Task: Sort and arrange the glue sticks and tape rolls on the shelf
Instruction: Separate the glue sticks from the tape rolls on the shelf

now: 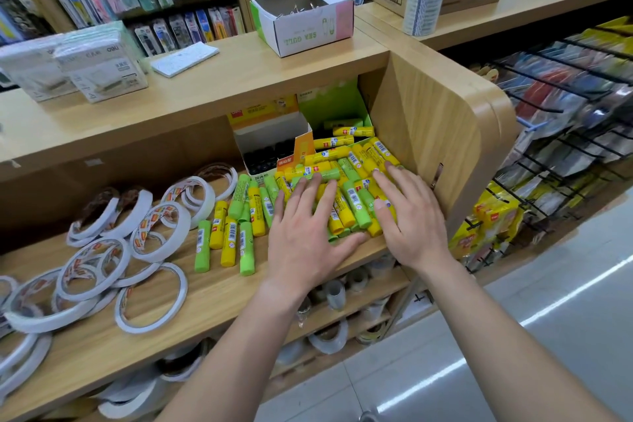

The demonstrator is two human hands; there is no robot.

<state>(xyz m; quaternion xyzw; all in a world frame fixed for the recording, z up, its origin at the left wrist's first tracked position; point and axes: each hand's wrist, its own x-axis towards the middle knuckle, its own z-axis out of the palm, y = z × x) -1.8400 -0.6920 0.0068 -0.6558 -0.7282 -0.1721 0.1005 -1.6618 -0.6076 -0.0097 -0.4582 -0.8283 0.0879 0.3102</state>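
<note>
Your left hand [301, 236] and right hand [411, 219] lie palm down, fingers spread and nearly straight, on the heap of glue sticks [349, 178] in the right corner of the shelf [212, 298]. Neither hand grips anything. Held flat like this, they seem meant to pen the loose heap against the side panel [428, 120] and keep sticks from rolling off the front edge.

Just left of the heap, some stray sticks [226, 236] lie in a rough row. Further left, well apart from your hands, the tape rolls [102, 257] overlap in a loose spread.

Behind the heap stand an open yellow box [270, 134] and a green box [329, 103], probably where the sticks belong.

Your palms hide the sticks beneath them. The yellow box's inside is too dark to read, and the tape rolls run off the left edge.
</note>
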